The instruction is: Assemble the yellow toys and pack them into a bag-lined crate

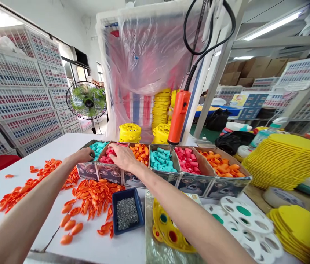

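Note:
My left hand (83,155) reaches over the near wall of the end compartment, which holds teal plastic pieces (99,147). Its fingers are mostly hidden there. My right hand (124,157) dips into the neighbouring compartment of pink plastic pieces (106,155), its fingers curled down among them; whatever they grip is hidden. Under my right forearm lies a yellow plastic part with round holes (160,220), on a plastic-wrapped pad (153,253). An orange electric screwdriver (179,115) hangs nose down above the second teal compartment (161,160).
Orange plastic shells (94,196) are heaped at left, beside a blue tray of small screws (127,212). Yellow character-faced pieces (130,132) stand behind the cardboard bins (196,184). White perforated discs (245,220) and stacked yellow plates (284,157) occupy the right. A fan (88,102) stands beyond.

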`<state>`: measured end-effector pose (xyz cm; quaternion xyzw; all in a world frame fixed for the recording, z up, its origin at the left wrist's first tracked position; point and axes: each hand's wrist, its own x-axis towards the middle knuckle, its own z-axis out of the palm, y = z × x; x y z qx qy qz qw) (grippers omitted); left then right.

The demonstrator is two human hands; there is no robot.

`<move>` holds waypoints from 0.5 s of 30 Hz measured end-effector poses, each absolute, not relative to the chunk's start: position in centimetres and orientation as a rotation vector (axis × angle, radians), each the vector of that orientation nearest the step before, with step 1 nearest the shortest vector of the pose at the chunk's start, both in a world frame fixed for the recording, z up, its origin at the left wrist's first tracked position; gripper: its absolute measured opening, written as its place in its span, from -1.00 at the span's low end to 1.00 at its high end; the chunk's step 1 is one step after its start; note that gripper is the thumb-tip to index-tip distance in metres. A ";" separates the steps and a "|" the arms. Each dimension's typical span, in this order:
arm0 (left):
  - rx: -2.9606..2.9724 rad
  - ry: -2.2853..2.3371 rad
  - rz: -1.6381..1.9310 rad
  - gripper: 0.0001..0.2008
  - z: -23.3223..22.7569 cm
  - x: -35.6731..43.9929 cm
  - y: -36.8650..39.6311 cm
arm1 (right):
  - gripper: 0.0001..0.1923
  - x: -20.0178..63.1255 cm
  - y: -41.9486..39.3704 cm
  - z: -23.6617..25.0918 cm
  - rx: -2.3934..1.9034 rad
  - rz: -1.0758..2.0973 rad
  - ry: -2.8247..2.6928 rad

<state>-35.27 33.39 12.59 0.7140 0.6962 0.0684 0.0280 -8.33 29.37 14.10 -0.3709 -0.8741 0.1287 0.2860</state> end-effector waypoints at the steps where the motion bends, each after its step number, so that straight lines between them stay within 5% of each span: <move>1: 2.183 2.173 0.173 -0.79 12.7 -35.2 33.2 | -0.68 -7.7 28.8 14.4 -0.967 0.373 -2.316; 10: 2.194 2.378 0.628 -0.64 14.2 -33.1 29.6 | -0.63 0.2 23.0 15.0 -0.695 0.742 -1.983; 15: 2.232 2.232 1.002 -0.58 15.0 -30.2 26.4 | -0.65 2.6 20.5 14.1 -0.759 0.638 -1.944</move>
